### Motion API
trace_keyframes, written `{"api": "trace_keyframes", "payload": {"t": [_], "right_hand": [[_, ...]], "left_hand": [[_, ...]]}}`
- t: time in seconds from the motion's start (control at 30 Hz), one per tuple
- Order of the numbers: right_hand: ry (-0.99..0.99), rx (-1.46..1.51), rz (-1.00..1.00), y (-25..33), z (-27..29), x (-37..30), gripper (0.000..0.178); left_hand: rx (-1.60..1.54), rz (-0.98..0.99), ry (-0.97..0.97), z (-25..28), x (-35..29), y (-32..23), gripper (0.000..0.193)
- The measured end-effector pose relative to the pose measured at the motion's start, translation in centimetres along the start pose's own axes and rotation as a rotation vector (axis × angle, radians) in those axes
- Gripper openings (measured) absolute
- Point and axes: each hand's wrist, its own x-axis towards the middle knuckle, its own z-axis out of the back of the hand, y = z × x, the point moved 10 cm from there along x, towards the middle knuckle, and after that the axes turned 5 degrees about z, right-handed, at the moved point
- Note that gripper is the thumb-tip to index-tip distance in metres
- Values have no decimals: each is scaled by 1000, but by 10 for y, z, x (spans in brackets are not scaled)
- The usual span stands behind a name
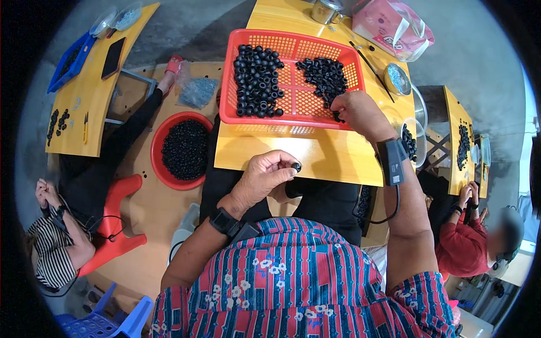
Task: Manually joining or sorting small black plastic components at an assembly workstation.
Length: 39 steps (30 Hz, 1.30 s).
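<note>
My left hand [260, 176] is over the table's near edge, its thumb and fingers pinching a small round black part [297, 167] with a hole in its end. My right hand [362, 114] reaches over the near right corner of a red plastic basket [265, 120]. Its fingers are bent together at the edge of a heap of smaller black pieces [322, 78]; whatever they hold is hidden. At the basket's left side lies a second heap, of round black ring-like parts [256, 79]. Both wrists wear black devices.
The basket stands on a yellow table [248, 147]. At its right are a metal bowl [398, 80], a plastic tub of black parts [410, 141], a dark rod [372, 70] and a pink bag [391, 28]. A red basin [163, 169] of black parts sits left. Other people sit at both sides.
</note>
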Motion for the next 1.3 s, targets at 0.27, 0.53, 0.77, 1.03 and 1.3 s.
{"api": "trace_keyframes", "payload": {"t": [0.27,0.53,0.77,1.03,1.3], "right_hand": [[210,-132,9,0,-25,16,23],[-34,143,-171,-20,-13,14,23],[-119,136,-166,-17,2,8,21],[80,18,12,17,-14,27,20],[123,-24,89,9,-37,40,19]], "left_hand": [[10,2,-6,2,0,0,16],[4,5,-13,2,-1,-1,15],[10,6,-16,4,-1,-2,14],[-7,2,-6,4,2,-1,14],[-21,17,-23,3,0,-3,14]]}}
